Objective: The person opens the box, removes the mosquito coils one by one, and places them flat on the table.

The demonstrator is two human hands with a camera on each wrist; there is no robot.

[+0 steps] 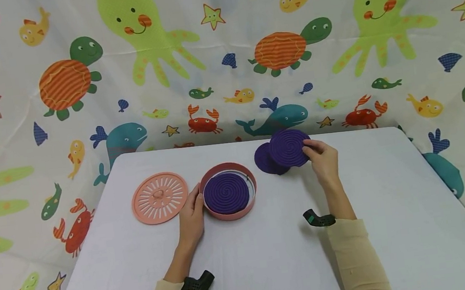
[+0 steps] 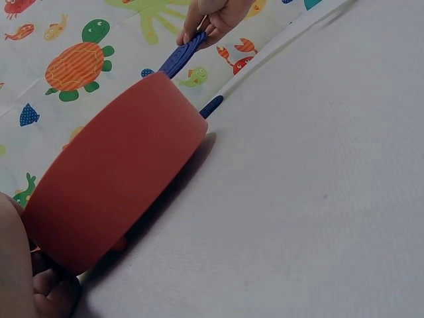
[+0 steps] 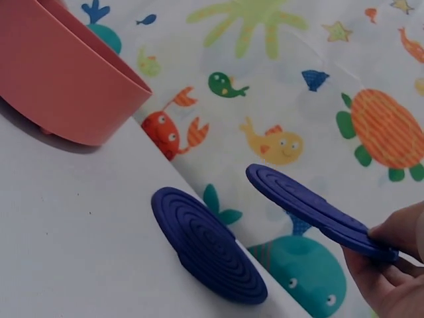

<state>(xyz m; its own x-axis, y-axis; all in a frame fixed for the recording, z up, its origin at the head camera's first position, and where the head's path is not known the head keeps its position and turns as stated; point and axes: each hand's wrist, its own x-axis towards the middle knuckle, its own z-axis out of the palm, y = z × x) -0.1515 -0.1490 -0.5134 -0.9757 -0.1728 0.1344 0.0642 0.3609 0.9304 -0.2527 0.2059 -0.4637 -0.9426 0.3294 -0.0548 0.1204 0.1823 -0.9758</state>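
My left hand (image 1: 192, 216) grips the left side of a round pink mosquito coil holder (image 1: 233, 217); the left wrist view shows its outer wall (image 2: 116, 169). Inside the holder lies a purple mosquito coil (image 1: 226, 193). My right hand (image 1: 323, 158) pinches another mosquito coil (image 1: 288, 148) by its right edge, thumb on top. That coil is held above the table, as the right wrist view shows. Below it, a further coil (image 3: 209, 245) lies flat on the table near the back edge, partly covered in the head view.
The pink slotted lid (image 1: 160, 198) with a small central knob lies flat on the white table (image 1: 263, 266), left of the holder. Behind the table hangs a cloth (image 1: 219, 31) printed with sea animals. Each wrist wears a small black camera (image 1: 197, 282).
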